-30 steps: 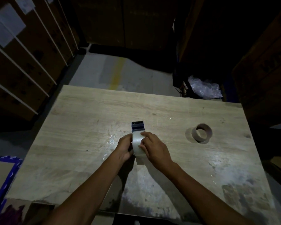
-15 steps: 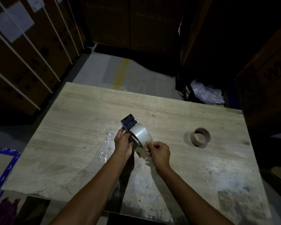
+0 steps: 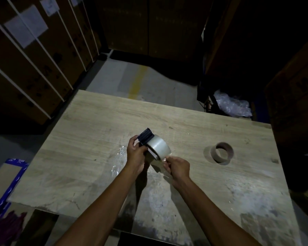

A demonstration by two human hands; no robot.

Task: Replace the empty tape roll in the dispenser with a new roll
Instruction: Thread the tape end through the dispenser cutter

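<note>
Dim light and the left grip hide most of the one dark tape dispenser. That grip clasps it at the counter's middle, and the one clear tape roll is mounted just right of its fingers. The right grip pinches the roll's loose end at its near side, while one empty cardboard core lies well apart toward the right edge.

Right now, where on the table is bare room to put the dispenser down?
Bare wood: the far strip of the table beyond the dispenser, and the left part past the plastic scraps. Crowded: the middle, around left hand and right hand, and by the empty core.
</note>
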